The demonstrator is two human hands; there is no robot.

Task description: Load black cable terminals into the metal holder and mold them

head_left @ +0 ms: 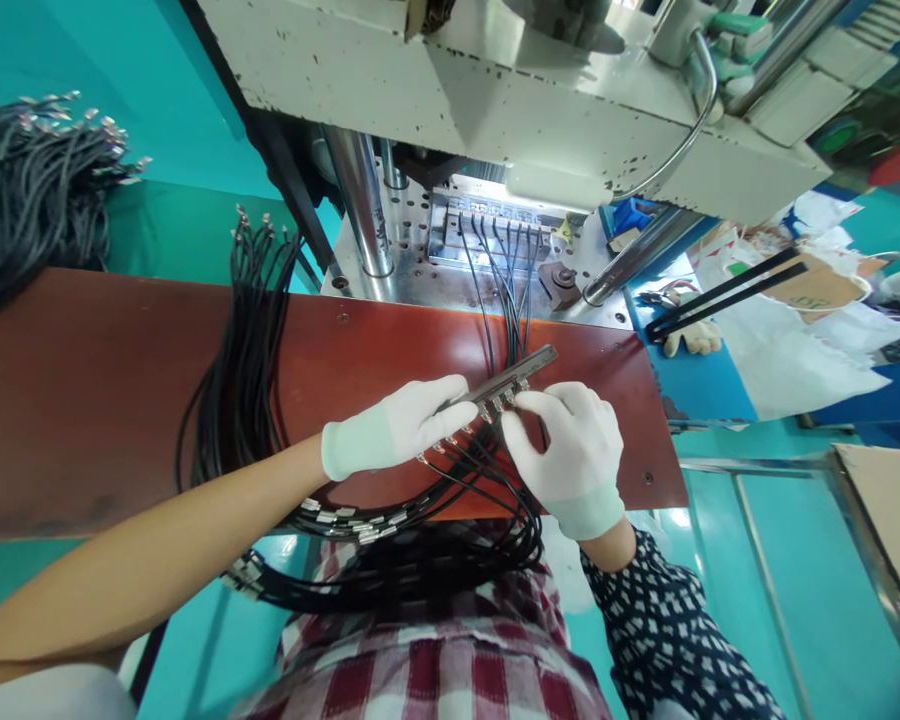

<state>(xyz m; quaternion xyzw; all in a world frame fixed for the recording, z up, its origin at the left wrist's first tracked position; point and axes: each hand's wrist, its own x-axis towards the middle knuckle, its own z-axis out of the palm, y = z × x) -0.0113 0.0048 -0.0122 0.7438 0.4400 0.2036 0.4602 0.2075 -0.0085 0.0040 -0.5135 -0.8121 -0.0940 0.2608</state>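
White knit gloves cover both hands at the centre of the frame. The left hand [397,425] lies flat, fingers pressing one end of a narrow metal bar [514,375], seemingly to steady it. The right hand [574,445] pinches a metal-tipped black cable [495,405] at the bar's edge, thumb and forefinger closed on its end, as if seating it among the tips lined up along the bar. Loose loops of these cables [420,540] spill off the near edge of a reddish-brown board [120,400] toward the person's lap. More cables [251,340] hang over the board left of centre; its left part has open room. Above centre, further cables run into a fixture [487,230] under a grey press [495,90]. Another bundle [37,190] sits upper left.
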